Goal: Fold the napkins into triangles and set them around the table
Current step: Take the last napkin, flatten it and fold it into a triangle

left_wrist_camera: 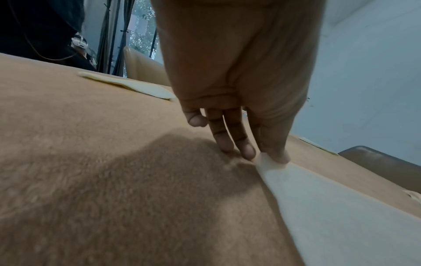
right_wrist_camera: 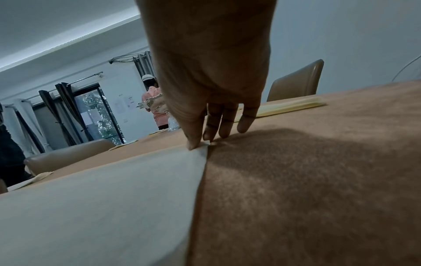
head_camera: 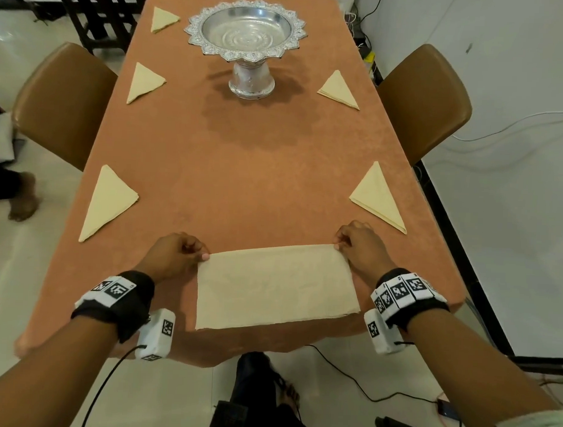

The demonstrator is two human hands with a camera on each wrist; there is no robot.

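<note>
Here, head view: a cream cloth napkin (head_camera: 276,285), folded to a flat rectangle, lies at the near edge of the table (head_camera: 243,186) with its orange, velvety cover.
Hands: left hand (head_camera: 173,256) and right hand (head_camera: 358,248) each pinch a far corner.
Around: five folded triangles (head_camera: 110,201); an embossed silver pedestal bowl (head_camera: 246,33); tan padded chairs (head_camera: 424,100).
Left wrist: thumb and fingertips (left_wrist_camera: 247,151) clamp the corner.
Right wrist: thumb (right_wrist_camera: 193,142) presses the corner.
</note>
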